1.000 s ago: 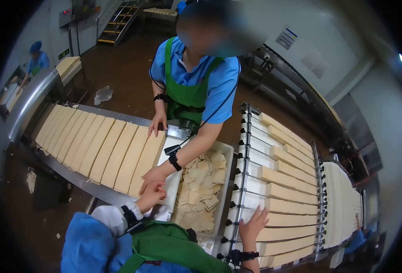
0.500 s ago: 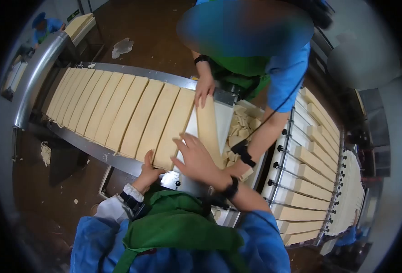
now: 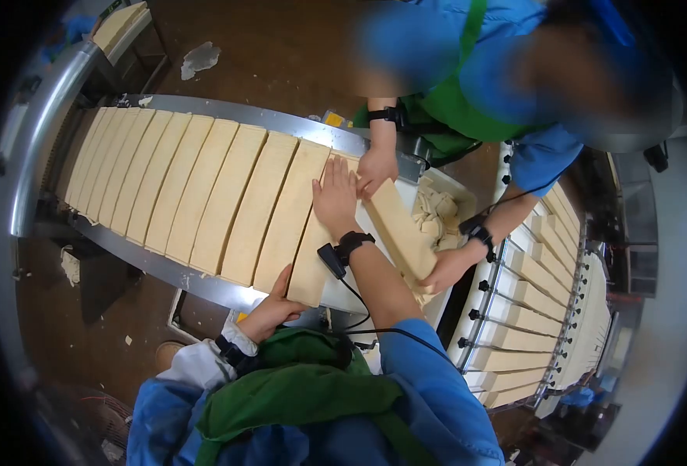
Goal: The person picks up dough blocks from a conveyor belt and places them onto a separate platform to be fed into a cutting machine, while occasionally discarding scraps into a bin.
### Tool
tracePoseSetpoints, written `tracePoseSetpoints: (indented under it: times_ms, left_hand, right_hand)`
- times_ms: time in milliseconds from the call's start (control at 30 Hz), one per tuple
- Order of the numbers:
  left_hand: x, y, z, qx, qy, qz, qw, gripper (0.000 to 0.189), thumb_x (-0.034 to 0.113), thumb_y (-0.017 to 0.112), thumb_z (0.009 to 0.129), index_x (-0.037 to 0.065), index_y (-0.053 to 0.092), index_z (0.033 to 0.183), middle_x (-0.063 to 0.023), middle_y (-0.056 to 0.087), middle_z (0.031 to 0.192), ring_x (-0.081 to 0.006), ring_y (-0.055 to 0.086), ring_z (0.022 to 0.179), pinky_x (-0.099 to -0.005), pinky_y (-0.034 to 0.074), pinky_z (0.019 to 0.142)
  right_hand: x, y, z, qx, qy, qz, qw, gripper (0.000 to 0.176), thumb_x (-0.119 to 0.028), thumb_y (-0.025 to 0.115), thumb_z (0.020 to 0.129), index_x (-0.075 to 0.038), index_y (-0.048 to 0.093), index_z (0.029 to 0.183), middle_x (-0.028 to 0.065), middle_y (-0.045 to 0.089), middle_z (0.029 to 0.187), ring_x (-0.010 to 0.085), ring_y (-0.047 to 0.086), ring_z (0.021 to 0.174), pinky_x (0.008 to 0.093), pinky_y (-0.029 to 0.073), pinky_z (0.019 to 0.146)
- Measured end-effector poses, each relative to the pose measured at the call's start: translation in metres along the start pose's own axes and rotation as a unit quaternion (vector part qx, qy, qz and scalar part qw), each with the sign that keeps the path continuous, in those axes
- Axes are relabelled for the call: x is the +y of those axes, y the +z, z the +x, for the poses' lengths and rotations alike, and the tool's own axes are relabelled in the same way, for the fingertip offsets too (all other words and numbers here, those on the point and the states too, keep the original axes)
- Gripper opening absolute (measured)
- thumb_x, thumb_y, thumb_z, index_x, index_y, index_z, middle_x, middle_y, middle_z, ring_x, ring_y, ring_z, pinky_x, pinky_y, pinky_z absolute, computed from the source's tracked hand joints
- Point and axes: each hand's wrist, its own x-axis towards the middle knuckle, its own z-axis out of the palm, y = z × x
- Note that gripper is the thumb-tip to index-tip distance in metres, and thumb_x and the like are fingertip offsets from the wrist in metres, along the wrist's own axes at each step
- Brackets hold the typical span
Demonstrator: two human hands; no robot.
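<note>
Long pale strips that look like layered dough (image 3: 203,198) lie side by side across the conveyor. My right hand (image 3: 335,198) rests flat, fingers stretched, on the far part of the last strip (image 3: 311,264) in the row. At that strip's near end is my left hand (image 3: 272,312), its fingers apart and one pointing up along the edge; its other fingers are partly hidden. Just right of my right arm, a co-worker's two hands (image 3: 378,167) (image 3: 452,268) hold a separate strip (image 3: 401,233) at its ends, angled over the white surface.
A bin of pale dough scraps (image 3: 436,206) stands right of the conveyor end. Beyond it, a second machine (image 3: 522,311) carries spaced strips past black knobs. Metal rails (image 3: 165,256) edge the conveyor. A cable (image 3: 390,330) runs by my right arm.
My right hand has moved up and left onto the last strip. The co-worker has shifted right, lifting and turning the separate strip away from the row. My left hand stays by the near edge.
</note>
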Motion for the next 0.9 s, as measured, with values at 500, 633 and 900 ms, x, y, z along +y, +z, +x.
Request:
tracePoseSetpoints:
  times_ms: [500,633,900]
  left_hand:
    - [-0.017,0.036,0.038,0.009,0.219,0.186,0.958,0.121,-0.011,0.072,0.077,0.013,-0.010,0.163,-0.0176,0.053,0.145,-0.0251,0.067,0.106,-0.0339,0.056,0.085]
    - [0.008,0.053,0.037,0.044,0.150,0.351,0.923,0.119,0.007,0.082,0.071,0.004,0.005,0.162,-0.0293,0.051,0.143,-0.0356,0.062,0.122,-0.0375,0.053,0.097]
    - [0.007,0.076,0.080,0.149,0.147,0.648,0.732,0.101,0.022,0.087,0.064,0.014,0.033,0.149,-0.0248,0.071,0.106,-0.0442,0.069,0.098,-0.0506,0.056,0.086]
  right_hand:
    - [0.035,-0.073,0.031,-0.120,0.133,-0.079,0.981,0.079,-0.049,0.065,0.076,0.003,0.055,0.135,0.0174,0.057,0.132,0.0312,0.046,0.134,0.0642,0.019,0.119]
    - [0.120,-0.109,-0.019,-0.074,0.209,-0.090,0.971,0.090,-0.055,0.067,0.072,0.009,0.052,0.134,0.0238,0.054,0.138,0.0355,0.043,0.138,0.0632,0.021,0.118]
    - [0.204,-0.167,-0.169,-0.139,0.277,0.166,0.936,0.106,-0.054,0.081,0.065,0.002,0.042,0.145,0.0282,0.064,0.117,0.0463,0.067,0.103,0.0424,0.056,0.088]
